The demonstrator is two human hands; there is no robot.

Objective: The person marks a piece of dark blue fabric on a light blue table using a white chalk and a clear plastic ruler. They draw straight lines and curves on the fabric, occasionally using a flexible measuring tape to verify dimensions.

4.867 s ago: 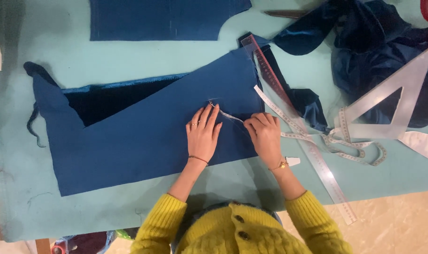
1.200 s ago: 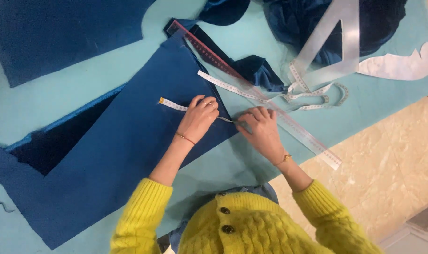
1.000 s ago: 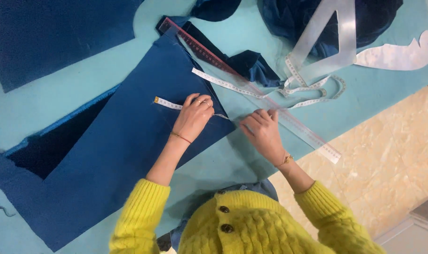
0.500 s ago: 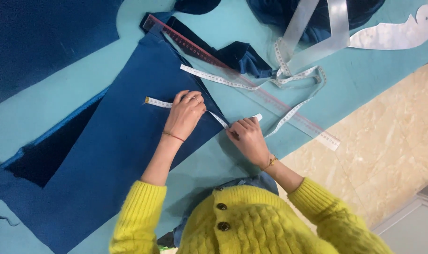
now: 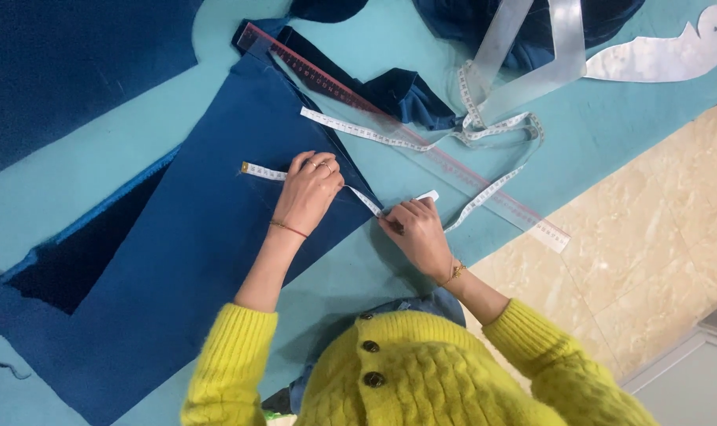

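head view: only camera, looking down at a teal worktop [image 5: 634,142] with cut fabric and drafting tools lying on it.
left hand [image 5: 309,193]: pressing palm-down, fingers curled, pinning the tape measure [image 5: 358,197] flat on the blue fabric panel [image 5: 208,260]; not gripping, just holding it down.
right hand [image 5: 416,233]: pinching the tape closed between thumb and fingertips, just off the panel's lower-right edge, over bare worktop.
tape measure: running taut between both hands across the panel's corner; free end poking out left of the left hand, the slack looping away toward the rulers.
fabric panel: lying flat, long edge running diagonally; a darker piece sitting partly under it at left.
long clear ruler [image 5: 421,142]: lying along the panel's upper edge, red scale at one side, untouched.
clear set square [image 5: 532,55]: resting on dark fabric at top, well apart from the hands.
curve template [image 5: 658,51]: lying at top right, unused.
doing it well (judgement): keeping the tape tight and flat, no twist, start mark held fixed, fabric unstretched, reading taken square at the edge.
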